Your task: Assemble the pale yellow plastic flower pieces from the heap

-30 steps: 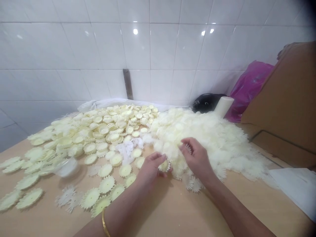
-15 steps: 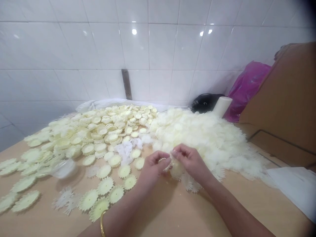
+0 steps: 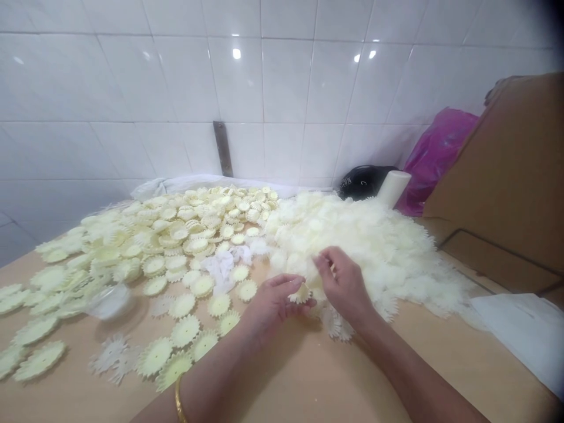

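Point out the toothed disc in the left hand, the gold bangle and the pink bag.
toothed disc point(image 3: 301, 293): head view, its pale face.
gold bangle point(image 3: 177, 403): head view, its visible band.
pink bag point(image 3: 435, 154): head view, its crumpled side.

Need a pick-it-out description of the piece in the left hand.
On the wooden table, find the big white heap of toothed discs right of centre. At its near edge the left hand pinches a small pale-yellow toothed piece. Unlike the yellow discs lying flat around it, it is held off the table, beside the right hand.
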Demonstrator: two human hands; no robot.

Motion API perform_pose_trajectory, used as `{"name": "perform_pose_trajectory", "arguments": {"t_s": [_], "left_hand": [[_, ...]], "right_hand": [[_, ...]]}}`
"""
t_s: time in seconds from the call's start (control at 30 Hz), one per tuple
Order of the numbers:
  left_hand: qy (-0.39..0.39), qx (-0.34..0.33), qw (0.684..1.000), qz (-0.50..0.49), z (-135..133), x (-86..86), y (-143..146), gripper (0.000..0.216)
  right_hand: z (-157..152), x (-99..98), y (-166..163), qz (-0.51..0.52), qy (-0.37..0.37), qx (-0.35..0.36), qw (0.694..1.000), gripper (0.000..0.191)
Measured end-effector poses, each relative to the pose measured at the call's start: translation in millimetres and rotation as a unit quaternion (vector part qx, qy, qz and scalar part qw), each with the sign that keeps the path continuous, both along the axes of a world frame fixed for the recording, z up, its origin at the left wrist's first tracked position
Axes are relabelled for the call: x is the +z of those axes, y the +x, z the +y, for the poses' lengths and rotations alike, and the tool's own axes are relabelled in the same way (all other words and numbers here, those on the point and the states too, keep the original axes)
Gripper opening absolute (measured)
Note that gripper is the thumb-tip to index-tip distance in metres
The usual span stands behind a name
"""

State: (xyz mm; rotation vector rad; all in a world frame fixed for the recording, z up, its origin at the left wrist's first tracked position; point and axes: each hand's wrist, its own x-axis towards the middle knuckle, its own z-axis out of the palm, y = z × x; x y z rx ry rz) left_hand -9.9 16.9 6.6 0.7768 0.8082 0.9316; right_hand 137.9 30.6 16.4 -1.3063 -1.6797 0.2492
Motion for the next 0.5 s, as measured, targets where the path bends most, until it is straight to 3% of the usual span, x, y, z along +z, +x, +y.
{"name": "perform_pose_trajectory", "arguments": {"t_s": [0.1,0.23,0.37,0.5], "left_hand": [[-0.004,-0.013,1.0,-0.014,-1,-0.2,0,0.026],[-0.012,-0.031,0.999,-0.034,0,-3.8,-1,0.027],[-0.012,-0.023,0.999,-0.02,0,-1.8,1,0.026],[0.005,-0.015,0.999,0.029,-1,1.8,1,0.014]], "right_hand": [[3,0.2,5,-0.031,0.076,-0.062,0.995,0.013],[2,2.0,7,-0.017,0.11,-0.076,0.991,0.013],[-4,5.6,2,0.007,0.105,-0.029,0.994,0.014],[-11,8.7,-4,0.015,0.028,0.071,0.997,0.019]]}}
